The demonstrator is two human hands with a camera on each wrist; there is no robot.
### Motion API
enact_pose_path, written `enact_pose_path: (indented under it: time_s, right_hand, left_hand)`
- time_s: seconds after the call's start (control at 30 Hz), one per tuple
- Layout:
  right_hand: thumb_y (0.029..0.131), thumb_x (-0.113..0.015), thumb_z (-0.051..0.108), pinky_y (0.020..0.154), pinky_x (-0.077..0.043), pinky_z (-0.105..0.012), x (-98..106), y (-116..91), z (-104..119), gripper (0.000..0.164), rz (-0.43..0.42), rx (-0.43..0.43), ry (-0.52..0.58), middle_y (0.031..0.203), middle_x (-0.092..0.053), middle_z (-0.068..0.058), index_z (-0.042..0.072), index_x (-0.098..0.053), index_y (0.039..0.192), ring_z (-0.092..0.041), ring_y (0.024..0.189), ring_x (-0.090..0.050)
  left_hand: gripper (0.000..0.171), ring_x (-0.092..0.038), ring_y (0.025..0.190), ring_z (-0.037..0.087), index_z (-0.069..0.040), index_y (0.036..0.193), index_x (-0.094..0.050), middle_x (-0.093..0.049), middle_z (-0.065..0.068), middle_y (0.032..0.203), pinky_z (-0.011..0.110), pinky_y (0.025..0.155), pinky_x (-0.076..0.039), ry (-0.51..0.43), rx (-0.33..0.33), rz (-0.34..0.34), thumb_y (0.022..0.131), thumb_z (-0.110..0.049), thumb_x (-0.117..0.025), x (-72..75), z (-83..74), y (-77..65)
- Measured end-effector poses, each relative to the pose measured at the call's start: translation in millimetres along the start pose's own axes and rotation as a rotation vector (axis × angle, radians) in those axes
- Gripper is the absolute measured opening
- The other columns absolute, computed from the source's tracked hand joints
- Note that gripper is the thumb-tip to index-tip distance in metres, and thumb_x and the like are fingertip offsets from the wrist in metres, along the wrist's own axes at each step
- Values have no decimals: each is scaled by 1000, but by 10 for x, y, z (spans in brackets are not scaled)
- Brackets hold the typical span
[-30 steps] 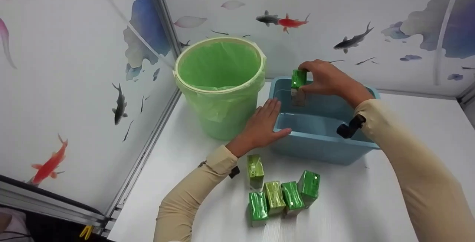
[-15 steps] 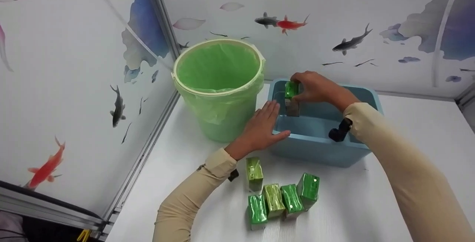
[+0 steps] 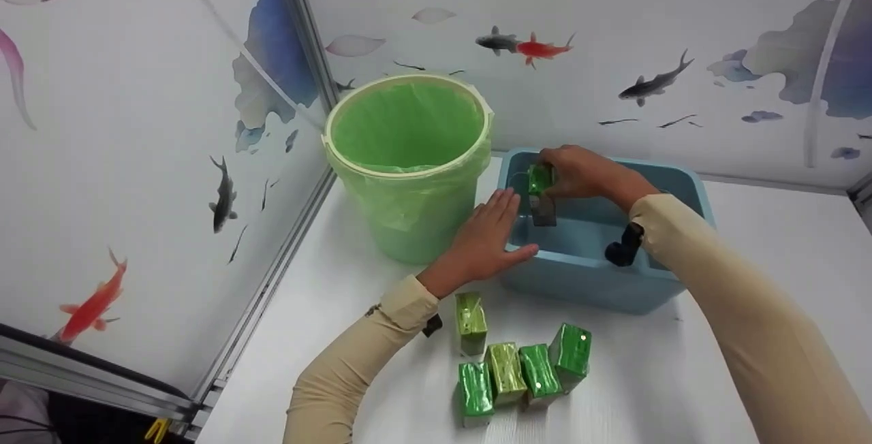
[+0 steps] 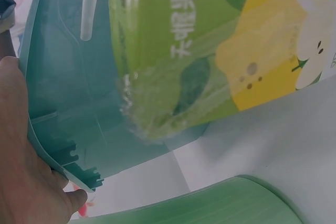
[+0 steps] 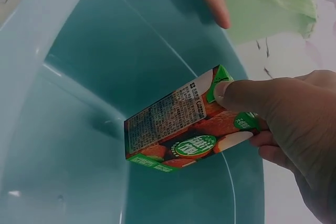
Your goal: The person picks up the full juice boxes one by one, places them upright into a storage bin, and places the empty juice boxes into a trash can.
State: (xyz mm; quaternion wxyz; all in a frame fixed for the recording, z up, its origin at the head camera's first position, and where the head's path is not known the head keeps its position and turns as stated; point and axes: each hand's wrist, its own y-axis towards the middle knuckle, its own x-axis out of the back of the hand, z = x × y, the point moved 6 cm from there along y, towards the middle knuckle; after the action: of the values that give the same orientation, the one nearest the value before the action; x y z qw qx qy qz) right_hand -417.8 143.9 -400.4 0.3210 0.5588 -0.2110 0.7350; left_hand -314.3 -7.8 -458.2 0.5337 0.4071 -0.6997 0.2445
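Note:
My right hand (image 3: 579, 173) pinches a green-topped juice box (image 5: 184, 124) by its upper end, inside the blue tub (image 3: 586, 270). In the right wrist view the box hangs near the tub's wall, its lower end close to the floor; whether it touches cannot be told. With fingers straight, my left hand (image 3: 482, 238) rests on the tub's left rim, thumb along the front edge. Several more juice boxes stand on the table in front of the tub, among them a dark green one (image 3: 571, 352) and a yellow-green one (image 3: 471, 321), which looms large in the left wrist view.
A green bin (image 3: 409, 219) lined with a thin green bag stands left of the tub. Behind both rises a white wall (image 3: 579, 103) painted with fish. The white table (image 3: 654, 383) extends to the right and front.
My right hand has lowered the juice box deeper into the tub, moving slightly left. The left hand stays on the rim, and the boxes on the table have not moved.

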Motion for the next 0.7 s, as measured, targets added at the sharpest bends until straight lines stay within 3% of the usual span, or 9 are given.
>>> enact_pose_path:
  time_s: [0.5, 0.7]
  right_hand:
    - [82, -84, 11, 81, -59, -47, -234, 0, -48, 47, 57, -16, 39, 104, -67, -15, -2, -61, 121, -27, 90, -67]
    - [83, -81, 7, 77, -60, -45, -237, 20, -10, 30, 40, 55, 29, 96, -69, -13, -1, -67, 108, -25, 84, -68]
  left_hand:
    - [94, -3, 156, 26, -1, 162, -13, -10, 15, 169, 42, 124, -13, 7, -8, -8, 100, -66, -43, -7, -12, -2]
    - [94, -3, 156, 25, -1, 162, -14, -11, 14, 169, 41, 124, -12, 5, -2, -15, 100, -66, -42, 12, -11, 11]
